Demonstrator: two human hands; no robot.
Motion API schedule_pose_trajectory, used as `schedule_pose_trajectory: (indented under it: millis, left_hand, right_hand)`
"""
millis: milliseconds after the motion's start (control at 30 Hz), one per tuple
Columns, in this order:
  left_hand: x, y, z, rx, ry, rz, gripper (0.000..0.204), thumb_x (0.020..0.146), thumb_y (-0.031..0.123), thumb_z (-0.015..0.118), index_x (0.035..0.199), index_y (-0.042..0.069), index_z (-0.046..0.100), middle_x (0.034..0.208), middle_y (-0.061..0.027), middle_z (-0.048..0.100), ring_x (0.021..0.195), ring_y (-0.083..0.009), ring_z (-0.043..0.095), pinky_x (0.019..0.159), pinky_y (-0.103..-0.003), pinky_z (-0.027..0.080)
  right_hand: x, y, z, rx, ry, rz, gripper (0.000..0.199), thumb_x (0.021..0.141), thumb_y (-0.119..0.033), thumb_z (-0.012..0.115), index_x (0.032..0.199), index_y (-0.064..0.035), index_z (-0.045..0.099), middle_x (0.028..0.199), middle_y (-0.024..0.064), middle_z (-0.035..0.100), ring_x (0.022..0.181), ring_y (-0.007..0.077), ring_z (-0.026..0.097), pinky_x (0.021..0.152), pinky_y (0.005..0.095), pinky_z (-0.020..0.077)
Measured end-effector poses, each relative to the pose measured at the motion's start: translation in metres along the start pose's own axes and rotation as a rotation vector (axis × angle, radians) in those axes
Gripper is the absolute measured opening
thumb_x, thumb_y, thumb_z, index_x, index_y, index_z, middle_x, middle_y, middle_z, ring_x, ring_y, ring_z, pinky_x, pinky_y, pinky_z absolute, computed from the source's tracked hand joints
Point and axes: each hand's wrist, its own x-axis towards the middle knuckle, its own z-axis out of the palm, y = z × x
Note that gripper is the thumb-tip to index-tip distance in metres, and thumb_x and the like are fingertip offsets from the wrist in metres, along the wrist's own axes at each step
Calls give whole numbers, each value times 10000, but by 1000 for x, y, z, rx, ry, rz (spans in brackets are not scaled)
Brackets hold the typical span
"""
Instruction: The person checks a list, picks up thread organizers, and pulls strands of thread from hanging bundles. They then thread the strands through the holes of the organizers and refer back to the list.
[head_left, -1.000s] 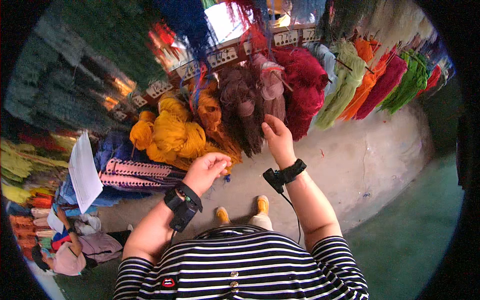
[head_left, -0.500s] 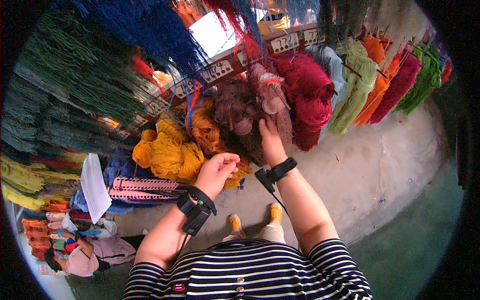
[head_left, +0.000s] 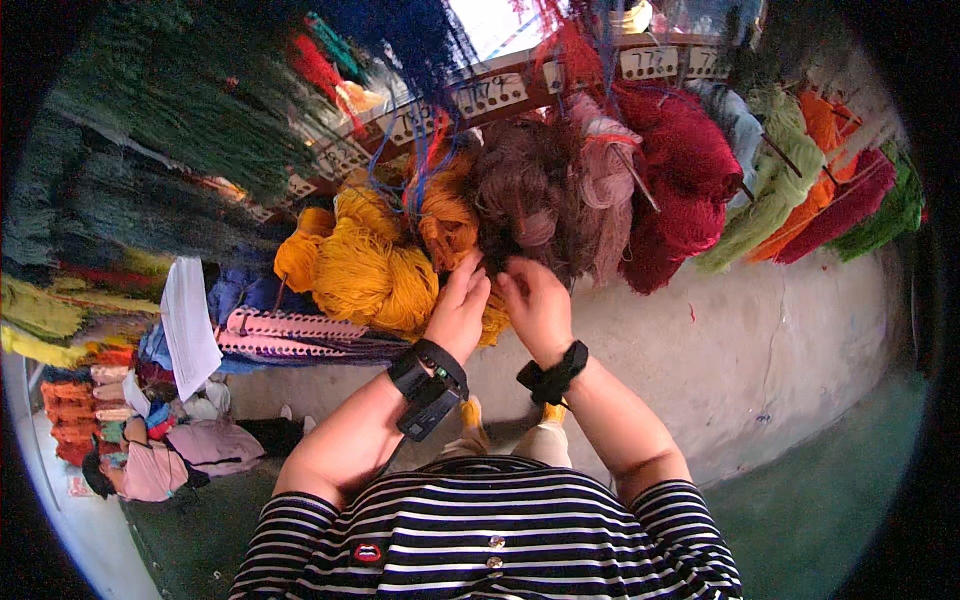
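Note:
A dark brown yarn hank [head_left: 522, 180] hangs from the rack in front of me. Both my hands are at its lower end, close together. My left hand [head_left: 460, 308] has its fingers pressed together against the dark strands, beside an orange-brown hank [head_left: 444, 215]. Curled fingers of my right hand [head_left: 540, 312] close on the same dark yarn from the other side. The fingertips are partly hidden in the strands. To the left bulges a large golden-yellow hank [head_left: 375, 285]; to the right hangs a dusty mauve hank [head_left: 607, 180].
Farther right hang crimson [head_left: 685, 190], pale green [head_left: 775, 180] and orange hanks on pegs, some of which stick out. Dark green yarn [head_left: 170, 130] fills the upper left. A white paper sheet [head_left: 188, 325] hangs at the left. Another person [head_left: 165, 460] is lower left.
My right hand has come down from between the brown and mauve hanks to the dark hank's lower end. My left hand has moved up and right to meet it. The view has shifted.

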Motion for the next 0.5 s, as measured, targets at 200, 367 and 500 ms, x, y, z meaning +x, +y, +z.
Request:
schedule_pose_trajectory:
  millis: [200,367,500]
  left_hand:
    - [-3,-2,-3,-6,14,36,486,1020,233,453,1456,65,323,1454,-72,396,1314,-206,407,1057,-344,363]
    - [-5,-3,-13,-41,46,50,467,1016,205,463,1415,-6,344,1401,-133,454,1273,-240,460,1091,-340,323]
    - [-2,6,-10,-131,48,-9,442,1001,214,504,1369,-17,423,1334,-104,523,1240,-195,477,1078,-321,333]
  right_hand:
    - [31,16,31,114,5,44,253,853,-219,679,948,13,647,846,206,663,816,361,635,711,386,503]
    - [16,6,14,690,-100,259,212,911,-156,641,1042,7,608,956,46,665,880,150,596,810,274,463]
    - [7,-11,-10,858,-264,345,168,934,-75,598,1087,-14,564,955,-26,607,868,64,538,803,215,435]
